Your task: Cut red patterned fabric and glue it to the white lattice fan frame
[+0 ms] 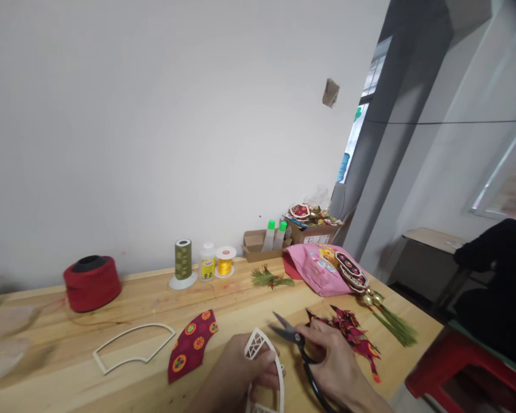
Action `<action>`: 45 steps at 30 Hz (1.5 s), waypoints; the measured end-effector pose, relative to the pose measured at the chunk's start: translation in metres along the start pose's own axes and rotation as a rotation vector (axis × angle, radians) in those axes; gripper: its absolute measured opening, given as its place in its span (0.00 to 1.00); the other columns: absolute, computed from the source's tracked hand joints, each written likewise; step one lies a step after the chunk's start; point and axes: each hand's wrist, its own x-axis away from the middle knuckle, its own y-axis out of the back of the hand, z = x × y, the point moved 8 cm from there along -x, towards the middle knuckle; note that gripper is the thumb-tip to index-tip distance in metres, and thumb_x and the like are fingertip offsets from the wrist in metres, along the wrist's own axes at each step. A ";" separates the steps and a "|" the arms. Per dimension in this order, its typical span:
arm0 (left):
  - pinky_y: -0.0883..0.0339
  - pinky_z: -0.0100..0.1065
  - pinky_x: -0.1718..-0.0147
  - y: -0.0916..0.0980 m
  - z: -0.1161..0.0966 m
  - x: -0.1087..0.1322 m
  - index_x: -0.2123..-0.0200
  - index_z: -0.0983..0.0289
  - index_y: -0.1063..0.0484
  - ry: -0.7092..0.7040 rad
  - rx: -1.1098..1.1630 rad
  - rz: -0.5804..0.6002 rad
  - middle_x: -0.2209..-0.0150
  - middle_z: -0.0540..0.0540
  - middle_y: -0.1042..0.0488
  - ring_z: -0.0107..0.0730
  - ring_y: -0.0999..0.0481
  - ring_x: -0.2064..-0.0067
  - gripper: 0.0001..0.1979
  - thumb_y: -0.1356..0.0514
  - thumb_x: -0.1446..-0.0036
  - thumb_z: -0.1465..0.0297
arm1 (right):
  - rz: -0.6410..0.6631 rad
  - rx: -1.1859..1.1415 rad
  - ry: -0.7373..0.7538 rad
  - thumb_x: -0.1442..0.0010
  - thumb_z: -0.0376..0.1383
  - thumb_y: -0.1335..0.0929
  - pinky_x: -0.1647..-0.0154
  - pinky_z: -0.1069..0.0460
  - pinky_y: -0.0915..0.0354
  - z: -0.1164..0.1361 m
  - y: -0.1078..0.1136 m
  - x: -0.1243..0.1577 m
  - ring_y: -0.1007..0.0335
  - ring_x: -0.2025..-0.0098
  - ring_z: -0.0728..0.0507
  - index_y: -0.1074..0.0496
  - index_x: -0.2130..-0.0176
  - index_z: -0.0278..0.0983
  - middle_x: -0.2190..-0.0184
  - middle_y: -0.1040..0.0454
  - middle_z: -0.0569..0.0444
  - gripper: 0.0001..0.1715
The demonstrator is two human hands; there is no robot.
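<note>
The left hand [241, 373] clasps the white fan frame [255, 344] in closed fingers, the right hand [333, 361] grips open-bladed scissors [290, 334] just beside it, where a slip could nick frame or fingers.

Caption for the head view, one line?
Left hand holds a white lattice frame, right hand holds open scissors over a wooden craft table.
</note>
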 end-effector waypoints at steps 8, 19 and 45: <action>0.47 0.24 0.88 0.002 -0.003 -0.002 0.68 0.69 0.32 -0.048 0.001 0.029 0.76 0.60 0.24 0.39 0.24 0.75 0.26 0.37 0.66 0.54 | 0.051 -0.016 0.115 0.58 0.29 0.36 0.77 0.55 0.54 0.021 -0.016 0.004 0.44 0.76 0.50 0.30 0.73 0.40 0.80 0.42 0.60 0.09; 0.50 0.24 0.88 0.006 0.000 0.007 0.74 0.67 0.34 -0.004 -0.017 0.023 0.78 0.59 0.24 0.37 0.24 0.76 0.20 0.37 0.65 0.57 | 0.041 0.036 0.069 0.59 0.27 0.38 0.77 0.55 0.53 0.004 -0.007 -0.008 0.43 0.75 0.49 0.28 0.68 0.41 0.80 0.42 0.60 0.18; 0.50 0.23 0.88 0.006 -0.004 0.013 0.78 0.67 0.34 0.024 -0.221 -0.077 0.79 0.56 0.25 0.33 0.26 0.78 0.18 0.37 0.63 0.57 | 0.077 0.049 0.217 0.59 0.35 0.34 0.77 0.55 0.52 0.019 -0.007 -0.003 0.38 0.72 0.47 0.28 0.67 0.45 0.77 0.35 0.58 0.15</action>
